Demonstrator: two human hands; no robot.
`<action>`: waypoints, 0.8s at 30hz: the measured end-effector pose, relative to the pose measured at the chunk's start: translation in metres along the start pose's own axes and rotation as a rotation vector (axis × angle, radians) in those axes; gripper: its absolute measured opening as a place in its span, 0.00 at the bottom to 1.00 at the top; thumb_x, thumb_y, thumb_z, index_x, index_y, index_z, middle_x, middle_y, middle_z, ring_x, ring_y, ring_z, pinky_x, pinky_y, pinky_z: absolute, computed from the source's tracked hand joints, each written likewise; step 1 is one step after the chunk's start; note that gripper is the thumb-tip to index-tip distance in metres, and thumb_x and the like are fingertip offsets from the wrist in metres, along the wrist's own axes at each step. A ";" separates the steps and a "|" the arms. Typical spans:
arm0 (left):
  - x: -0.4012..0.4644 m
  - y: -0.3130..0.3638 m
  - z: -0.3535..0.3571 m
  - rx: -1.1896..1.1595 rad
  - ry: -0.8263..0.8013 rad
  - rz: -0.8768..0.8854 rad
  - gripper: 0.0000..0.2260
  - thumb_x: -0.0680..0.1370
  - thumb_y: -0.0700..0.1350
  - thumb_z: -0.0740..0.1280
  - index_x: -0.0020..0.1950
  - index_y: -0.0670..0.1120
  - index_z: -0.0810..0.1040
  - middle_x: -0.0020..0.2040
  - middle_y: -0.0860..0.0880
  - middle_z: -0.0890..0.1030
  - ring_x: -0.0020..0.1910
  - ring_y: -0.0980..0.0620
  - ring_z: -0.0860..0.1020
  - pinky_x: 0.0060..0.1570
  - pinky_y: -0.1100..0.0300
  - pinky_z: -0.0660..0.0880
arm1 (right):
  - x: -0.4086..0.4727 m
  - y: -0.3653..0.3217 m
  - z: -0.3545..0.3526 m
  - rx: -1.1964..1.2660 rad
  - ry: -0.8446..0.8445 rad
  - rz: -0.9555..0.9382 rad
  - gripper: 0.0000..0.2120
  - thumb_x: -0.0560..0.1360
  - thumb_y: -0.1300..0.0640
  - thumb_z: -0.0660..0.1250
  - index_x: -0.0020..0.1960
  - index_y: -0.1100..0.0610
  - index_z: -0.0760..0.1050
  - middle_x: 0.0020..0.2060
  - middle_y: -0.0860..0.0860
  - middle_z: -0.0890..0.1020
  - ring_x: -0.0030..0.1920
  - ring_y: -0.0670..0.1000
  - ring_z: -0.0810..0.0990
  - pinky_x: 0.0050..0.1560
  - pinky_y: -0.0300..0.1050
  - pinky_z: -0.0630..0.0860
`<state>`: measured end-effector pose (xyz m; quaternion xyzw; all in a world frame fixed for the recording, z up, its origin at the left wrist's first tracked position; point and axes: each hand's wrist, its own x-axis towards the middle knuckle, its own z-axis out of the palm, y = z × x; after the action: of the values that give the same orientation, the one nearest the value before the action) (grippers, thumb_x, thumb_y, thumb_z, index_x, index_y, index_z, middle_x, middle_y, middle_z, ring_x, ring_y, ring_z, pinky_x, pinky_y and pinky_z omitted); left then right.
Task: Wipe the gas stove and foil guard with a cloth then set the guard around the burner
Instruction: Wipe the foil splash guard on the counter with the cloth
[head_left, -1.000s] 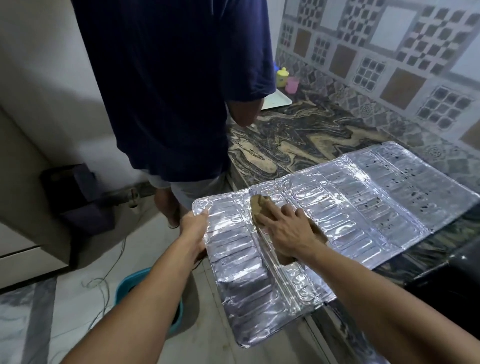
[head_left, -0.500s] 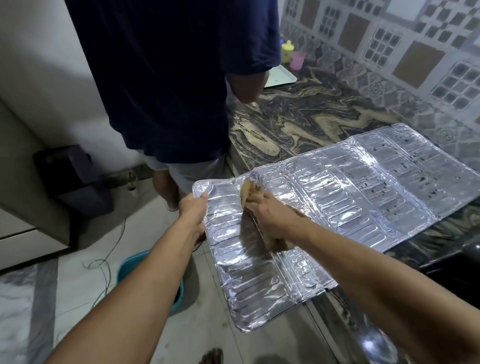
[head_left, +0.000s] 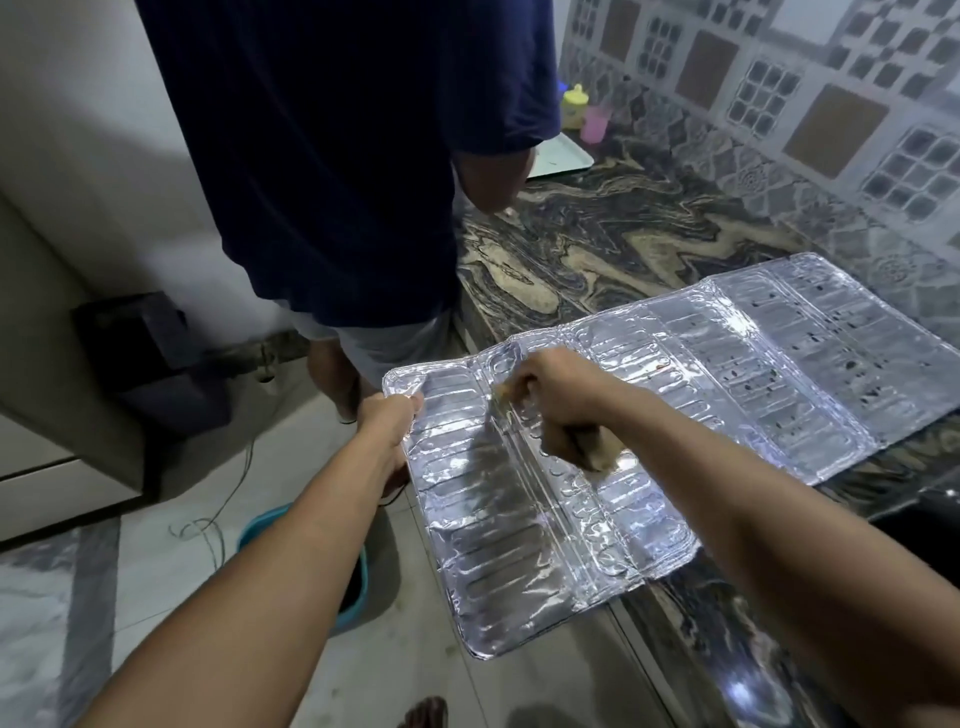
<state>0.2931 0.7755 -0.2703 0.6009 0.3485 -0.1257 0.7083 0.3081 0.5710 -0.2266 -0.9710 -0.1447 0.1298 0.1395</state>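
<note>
The silver foil guard (head_left: 727, 384) lies unfolded flat on the marbled counter (head_left: 597, 244), its near-left panels hanging past the counter edge over the floor. My left hand (head_left: 387, 421) pinches the guard's far-left edge. A brown cloth (head_left: 597, 452), mostly hidden under the palm, is pressed onto the foil near a fold line by my right hand (head_left: 556, 400). Dark specks mark the right-hand panels. The gas stove shows only as a dark glossy edge (head_left: 930, 514) at the right.
Another person in a dark blue shirt (head_left: 337, 156) stands close at the counter's far end. A teal bucket (head_left: 353, 561) and a loose wire (head_left: 218, 514) are on the floor. A yellow bottle (head_left: 574, 106), a pink cup (head_left: 594, 123) and a white tray (head_left: 558, 158) sit at the back.
My right hand has bunched the cloth and slid it a little toward the guard's far-left panels. The left hand keeps its hold on the edge. The view has tilted down.
</note>
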 end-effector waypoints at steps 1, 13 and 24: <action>0.000 0.000 0.000 -0.004 -0.009 -0.004 0.14 0.76 0.33 0.67 0.61 0.35 0.74 0.49 0.42 0.81 0.43 0.45 0.81 0.43 0.51 0.80 | 0.006 -0.002 0.006 -0.012 0.029 -0.041 0.14 0.71 0.66 0.63 0.48 0.53 0.83 0.49 0.51 0.84 0.49 0.53 0.81 0.52 0.44 0.77; -0.011 -0.006 0.011 0.058 0.016 0.049 0.20 0.80 0.30 0.60 0.73 0.36 0.64 0.54 0.48 0.77 0.44 0.52 0.76 0.22 0.71 0.71 | -0.084 -0.007 0.042 -0.196 -0.752 -0.044 0.12 0.68 0.67 0.66 0.44 0.55 0.84 0.42 0.50 0.83 0.41 0.53 0.82 0.42 0.47 0.81; 0.001 -0.012 0.005 0.372 0.191 0.179 0.25 0.76 0.41 0.69 0.71 0.41 0.64 0.58 0.46 0.75 0.43 0.51 0.77 0.37 0.63 0.76 | -0.072 0.016 -0.044 0.067 -0.579 0.008 0.18 0.71 0.69 0.63 0.45 0.48 0.83 0.35 0.37 0.80 0.33 0.35 0.76 0.37 0.34 0.71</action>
<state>0.2888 0.7677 -0.2803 0.7589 0.3301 -0.0673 0.5573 0.2578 0.5234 -0.1749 -0.8888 -0.1703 0.4070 0.1238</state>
